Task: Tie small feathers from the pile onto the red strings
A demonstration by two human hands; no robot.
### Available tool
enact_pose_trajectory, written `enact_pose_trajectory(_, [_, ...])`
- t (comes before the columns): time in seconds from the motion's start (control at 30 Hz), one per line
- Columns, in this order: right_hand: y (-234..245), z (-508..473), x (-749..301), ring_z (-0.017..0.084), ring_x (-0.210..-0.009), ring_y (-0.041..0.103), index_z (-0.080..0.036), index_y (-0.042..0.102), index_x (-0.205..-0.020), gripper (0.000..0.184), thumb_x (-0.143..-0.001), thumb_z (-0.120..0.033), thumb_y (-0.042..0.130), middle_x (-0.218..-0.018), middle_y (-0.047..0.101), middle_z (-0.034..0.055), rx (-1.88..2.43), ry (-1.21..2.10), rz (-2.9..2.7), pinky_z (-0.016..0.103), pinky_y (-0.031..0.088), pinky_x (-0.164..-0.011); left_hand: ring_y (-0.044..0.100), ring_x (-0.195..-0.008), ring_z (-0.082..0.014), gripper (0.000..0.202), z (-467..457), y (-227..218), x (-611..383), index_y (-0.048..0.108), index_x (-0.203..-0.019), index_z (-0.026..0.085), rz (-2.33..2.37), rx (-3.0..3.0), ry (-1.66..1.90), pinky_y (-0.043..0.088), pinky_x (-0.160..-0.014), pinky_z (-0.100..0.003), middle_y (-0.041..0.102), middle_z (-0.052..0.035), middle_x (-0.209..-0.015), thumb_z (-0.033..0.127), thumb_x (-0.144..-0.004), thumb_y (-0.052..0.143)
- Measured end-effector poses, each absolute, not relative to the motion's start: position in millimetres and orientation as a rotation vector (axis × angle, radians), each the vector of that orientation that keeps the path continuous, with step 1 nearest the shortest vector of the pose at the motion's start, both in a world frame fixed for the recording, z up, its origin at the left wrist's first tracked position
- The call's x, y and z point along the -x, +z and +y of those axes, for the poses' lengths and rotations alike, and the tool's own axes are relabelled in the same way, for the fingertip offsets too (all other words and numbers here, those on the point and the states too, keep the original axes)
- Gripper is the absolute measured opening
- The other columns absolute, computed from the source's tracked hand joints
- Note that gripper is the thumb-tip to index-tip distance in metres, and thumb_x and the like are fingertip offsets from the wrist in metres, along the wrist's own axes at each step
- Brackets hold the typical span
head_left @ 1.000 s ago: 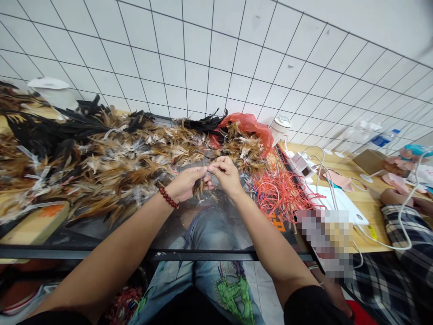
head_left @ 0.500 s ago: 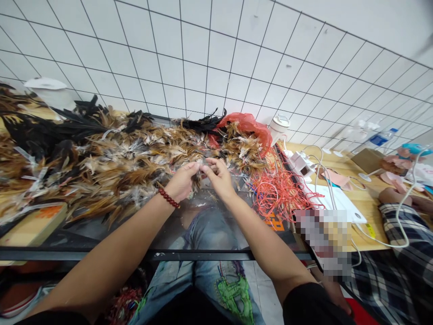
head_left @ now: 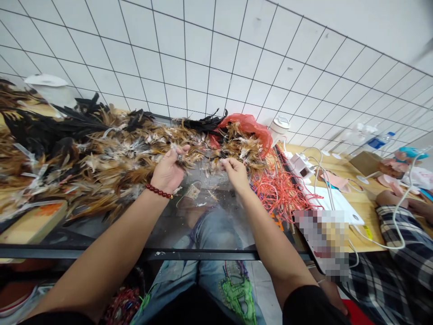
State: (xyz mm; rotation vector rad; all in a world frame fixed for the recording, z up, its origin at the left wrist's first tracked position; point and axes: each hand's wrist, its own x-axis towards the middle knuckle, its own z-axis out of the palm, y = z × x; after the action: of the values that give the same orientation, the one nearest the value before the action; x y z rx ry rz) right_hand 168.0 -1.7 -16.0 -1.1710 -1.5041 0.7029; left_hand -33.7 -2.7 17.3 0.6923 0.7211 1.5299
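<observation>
My left hand (head_left: 169, 170), with a dark red bead bracelet (head_left: 158, 192) at its wrist, is half curled around a small feather tuft (head_left: 181, 160), palm turned partly up. Thumb and forefinger of my right hand (head_left: 236, 173) are pinched together over the glass tabletop (head_left: 206, 221); whatever is between them is too small to tell apart from the feathers behind. A wide heap of brown and cream feathers (head_left: 111, 167) spreads beyond and left of my left hand. Another brown feather bunch (head_left: 241, 146) lies just past my right hand, against a red plastic bag (head_left: 250, 126).
Tangled red cords (head_left: 279, 189) lie right of my right hand. Black feathers (head_left: 43, 133) cover the back left. Further right are a white lidded cup (head_left: 280, 127), a white tablet (head_left: 341, 203), cables and a person's plaid sleeve (head_left: 394, 225). A grid (head_left: 203, 58) stands behind.
My hands, together over the feathers before, have moved apart: the left to the left and slightly up, the right to the right. More of the glass tabletop shows between them.
</observation>
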Motion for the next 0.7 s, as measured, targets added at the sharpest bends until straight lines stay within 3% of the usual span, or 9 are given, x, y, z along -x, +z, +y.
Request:
enact_pose_trajectory(0.1, [-18.2,6.0,-185.4,0.014,-0.074,0.056,-0.018,0.069,-0.088,0.018,-0.076,-0.028,0.059,-0.089,0.067,0.0031,1.252,0.559,-1.544,0.030,0.046,-0.077,0.060,-0.067,-0.0113,0.023,-1.1,19.8,37.4,0.052,-0.065,0.018,0.673,-0.594,1.610,0.050,-0.062,-0.021,0.052,0.0018,-0.058,0.021,-0.086,0.060])
enact_pose_trajectory(0.2, [-19.3,5.0,-185.8,0.015,-0.075,0.056,-0.019,0.070,-0.097,0.027,-0.070,-0.020,0.063,-0.100,0.066,0.0060,1.261,0.409,-1.639,0.031,0.047,-0.079,0.038,-0.041,-0.0046,0.023,-1.9,21.3,40.6,0.050,-0.069,0.018,0.700,-0.533,1.608,0.041,-0.047,-0.017,0.039,0.0071,-0.050,0.021,-0.091,0.052])
enact_pose_trajectory(0.33, [-16.0,-2.9,-176.0,0.018,-0.084,0.060,-0.020,0.072,-0.089,0.016,-0.076,-0.020,0.061,-0.095,0.067,0.0063,1.216,0.365,-1.793,0.034,0.048,-0.084,0.022,-0.035,-0.0031,0.024,-0.1,21.0,48.5,0.047,-0.072,0.019,0.803,-0.538,1.669,0.018,-0.034,-0.015,0.036,0.0080,-0.049,0.021,-0.095,0.045])
enact_pose_trajectory(0.43, [-1.5,-7.0,-180.8,0.022,-0.098,0.060,-0.022,0.072,-0.090,0.015,-0.077,-0.022,0.064,-0.100,0.067,0.0070,1.264,0.229,-1.882,0.038,0.045,-0.092,0.025,-0.037,-0.0043,0.021,4.4,16.1,50.6,0.048,-0.072,0.019,0.858,-0.622,1.702,0.020,-0.035,-0.016,0.040,0.0072,-0.050,0.024,-0.092,0.049])
enact_pose_trajectory(0.5, [14.3,-6.9,-191.4,0.023,-0.101,0.060,-0.022,0.072,-0.092,0.016,-0.077,-0.022,0.064,-0.104,0.066,0.0077,1.330,0.120,-1.866,0.040,0.045,-0.092,0.040,-0.045,-0.0060,0.019,7.3,10.2,46.8,0.052,-0.070,0.019,0.914,-0.749,1.716,0.032,-0.042,-0.016,0.050,0.0043,-0.057,0.024,-0.088,0.054])
enact_pose_trajectory(0.57, [31.0,-4.9,-202.7,0.023,-0.096,0.061,-0.022,0.073,-0.089,0.014,-0.078,-0.022,0.063,-0.100,0.067,0.0072,1.371,0.081,-1.847,0.039,0.045,-0.091,0.058,-0.070,-0.0099,0.019,8.6,2.7,39.1,0.055,-0.066,0.018,0.996,-0.929,1.771,0.046,-0.064,-0.019,0.064,-0.0012,-0.076,0.023,-0.084,0.056])
enact_pose_trajectory(0.63, [44.1,-1.9,-209.0,0.021,-0.093,0.061,-0.021,0.072,-0.088,0.014,-0.079,-0.022,0.061,-0.097,0.068,0.0056,1.434,0.052,-1.859,0.036,0.046,-0.088,0.061,-0.097,-0.0154,0.018,7.2,-5.8,29.7,0.059,-0.067,0.018,1.069,-1.130,1.829,0.045,-0.089,-0.025,0.069,-0.0050,-0.097,0.025,-0.083,0.055])
enact_pose_trajectory(0.7, [51.9,1.0,-207.6,0.020,-0.088,0.062,-0.021,0.073,-0.088,0.015,-0.081,-0.022,0.060,-0.094,0.069,0.0043,1.515,0.020,-1.919,0.034,0.046,-0.085,0.059,-0.107,-0.0188,0.019,3.6,-14.3,21.3,0.060,-0.066,0.018,1.115,-1.336,1.799,0.040,-0.100,-0.031,0.069,-0.0063,-0.105,0.027,-0.083,0.054])
